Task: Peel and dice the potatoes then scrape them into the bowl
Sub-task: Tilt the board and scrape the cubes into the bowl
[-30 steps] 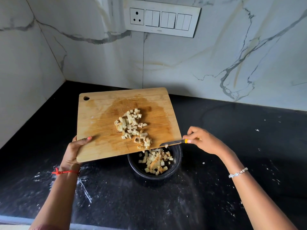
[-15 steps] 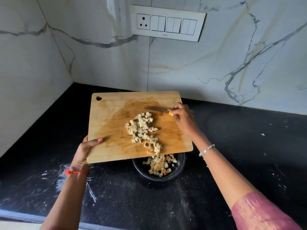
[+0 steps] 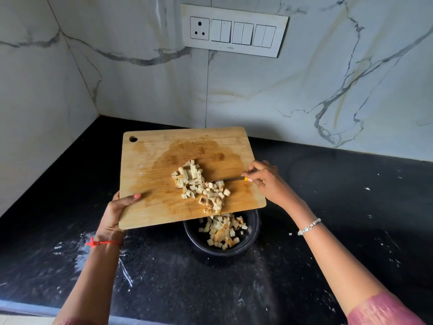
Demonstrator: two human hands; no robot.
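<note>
A wooden cutting board (image 3: 150, 165) is held tilted over a black bowl (image 3: 254, 231). My left hand (image 3: 117, 212) grips the board's near left corner, thumb on top. A pile of diced potato (image 3: 199, 184) lies mid-board and trails to the near edge; more diced pieces lie inside the bowl. My right hand (image 3: 264, 181) holds a small knife (image 3: 230, 179) with a yellow handle, and its blade lies flat on the board against the pile's right side.
The black countertop (image 3: 339, 207) carries white smears and specks. Marble walls meet in a corner at the back left. A white switch panel (image 3: 234, 31) is on the back wall. The counter's front edge runs along the bottom.
My right hand brought the knife from the bowl's rim up to the far side of the pile, then down against the pile. Potato pieces slid toward the board's near edge.
</note>
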